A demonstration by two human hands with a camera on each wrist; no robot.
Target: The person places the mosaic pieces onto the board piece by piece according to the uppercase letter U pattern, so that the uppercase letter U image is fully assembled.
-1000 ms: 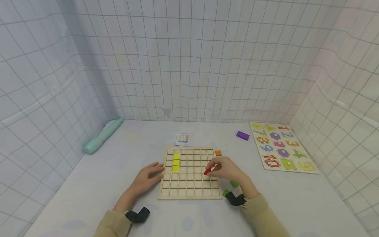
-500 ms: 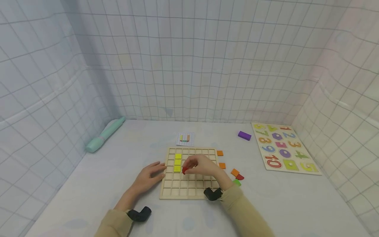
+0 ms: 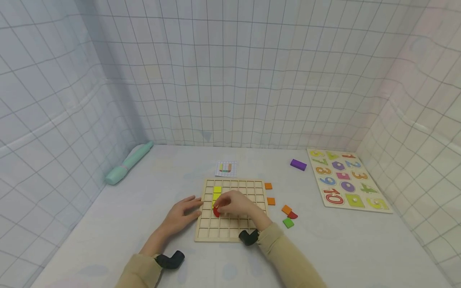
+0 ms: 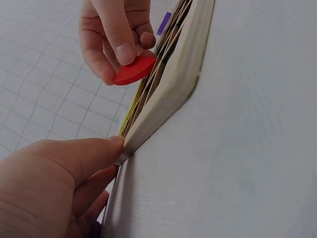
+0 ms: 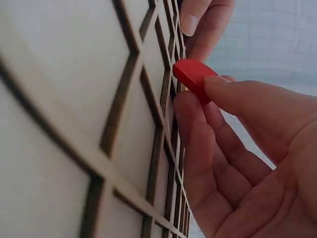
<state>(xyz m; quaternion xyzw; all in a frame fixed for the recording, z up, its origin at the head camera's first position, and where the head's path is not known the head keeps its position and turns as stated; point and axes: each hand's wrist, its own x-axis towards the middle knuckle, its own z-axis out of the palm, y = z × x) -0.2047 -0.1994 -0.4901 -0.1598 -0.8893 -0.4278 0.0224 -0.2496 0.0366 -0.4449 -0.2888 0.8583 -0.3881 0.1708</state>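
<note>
A wooden grid board (image 3: 207, 235) lies on the table, with yellow square tiles (image 3: 217, 189) in one column near its left side. Between thumb and fingers my right hand (image 3: 235, 203) pinches a red tile with one curved edge (image 3: 216, 212). It holds this tile at the grid just below the yellow tiles and partly covers the lowest of them. In the left wrist view the red tile (image 4: 134, 70) is tilted over the board. My left hand (image 3: 180, 216) rests at the board's left edge, fingers extended, its thumb (image 4: 94, 153) touching the rim.
Right of the board lie orange squares (image 3: 271, 201), a second red piece (image 3: 293, 215) and a green tile (image 3: 288, 223). A pattern card (image 3: 226, 169) lies behind it. Farther out are a purple block (image 3: 298, 165), a number puzzle (image 3: 347, 180) and a mint-green stick-like object (image 3: 129, 163).
My right hand has carried the red tile leftward across the board, then slightly toward me, to below the yellow column. The left hand keeps its place at the board's edge.
</note>
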